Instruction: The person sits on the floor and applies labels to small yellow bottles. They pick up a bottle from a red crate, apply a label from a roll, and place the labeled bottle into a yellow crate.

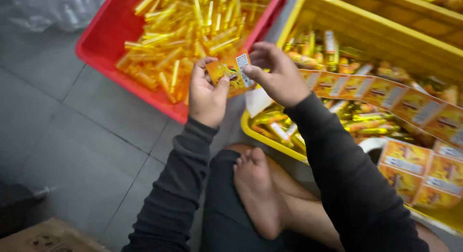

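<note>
Both hands pinch one orange label.
I see left hand (pixel 206 90) and right hand (pixel 276 72) gripping the orange label (pixel 232 73); red crate (pixel 103 45) beyond the left, yellow crate (pixel 308 16) beside the right.

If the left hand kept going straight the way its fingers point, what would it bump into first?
Probably the red crate full of yellow tubes. The left hand points up toward it, though depth is hard to judge.

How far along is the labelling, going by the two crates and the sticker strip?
Done: the yellow crate holds tubes that already wear orange labels. In hand: the left hand and right hand hold one orange label between them; any tube under it is hidden. Left: the red crate is heaped with bare golden tubes, and a long label strip remains.
</note>
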